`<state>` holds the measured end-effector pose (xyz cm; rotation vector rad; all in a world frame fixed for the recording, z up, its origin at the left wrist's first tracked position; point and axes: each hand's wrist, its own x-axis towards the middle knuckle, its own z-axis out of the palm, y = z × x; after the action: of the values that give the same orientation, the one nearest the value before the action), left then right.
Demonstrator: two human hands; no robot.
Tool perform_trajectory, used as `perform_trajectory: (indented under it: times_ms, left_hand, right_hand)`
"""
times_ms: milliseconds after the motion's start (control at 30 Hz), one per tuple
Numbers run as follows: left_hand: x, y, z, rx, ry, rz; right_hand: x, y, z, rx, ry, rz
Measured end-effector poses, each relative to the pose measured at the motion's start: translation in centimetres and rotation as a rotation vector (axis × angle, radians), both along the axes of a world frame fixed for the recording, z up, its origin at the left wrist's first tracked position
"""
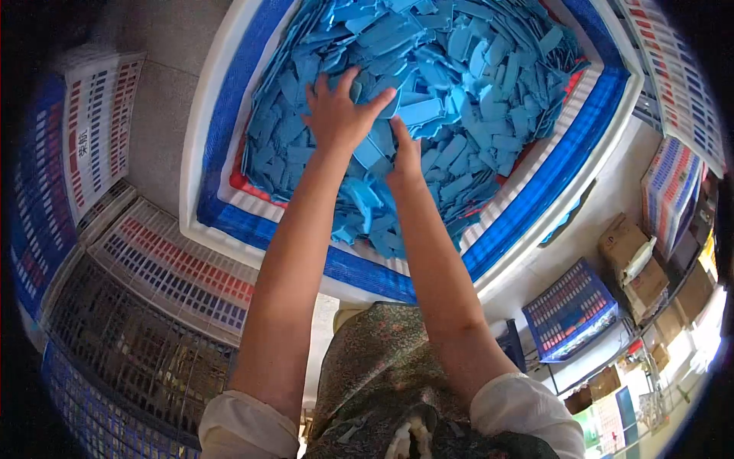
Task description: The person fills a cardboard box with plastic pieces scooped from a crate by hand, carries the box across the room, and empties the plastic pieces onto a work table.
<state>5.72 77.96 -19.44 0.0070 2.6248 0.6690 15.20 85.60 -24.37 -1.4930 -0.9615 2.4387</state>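
Many flat light-blue plastic pieces (459, 145) fill a large white bin (197, 145) lined with blue material. My left hand (342, 111) is over the pile left of centre, its fingers spread and its palm down. Close by on the right, my right hand (406, 149) is at the pile beside a bright blue piece (420, 112), its thumb pointing up. Most fingers of the right hand are hidden, so whether it holds a piece does not show.
Stacked plastic crates (103, 130) stand on the left, with a wire-like dark crate (130, 329) below them. On the right are a blue crate (569, 310), cardboard boxes (631, 256) and more crates (671, 187). The bin's near rim is just in front of my body.
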Motion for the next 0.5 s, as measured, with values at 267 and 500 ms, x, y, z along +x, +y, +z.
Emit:
perform_trajectory:
  times_ms: [267,500]
  left_hand:
    - [2.4,0.7,-0.1,-0.049,0.105,-0.061]
    - [9.4,-0.6,6.2,0.147,0.202,-0.132]
  right_hand:
    - [1.3,1.2,0.9,-0.210,-0.033,0.133]
    - [9.1,1.2,7.4,-0.106,-0.139,0.155]
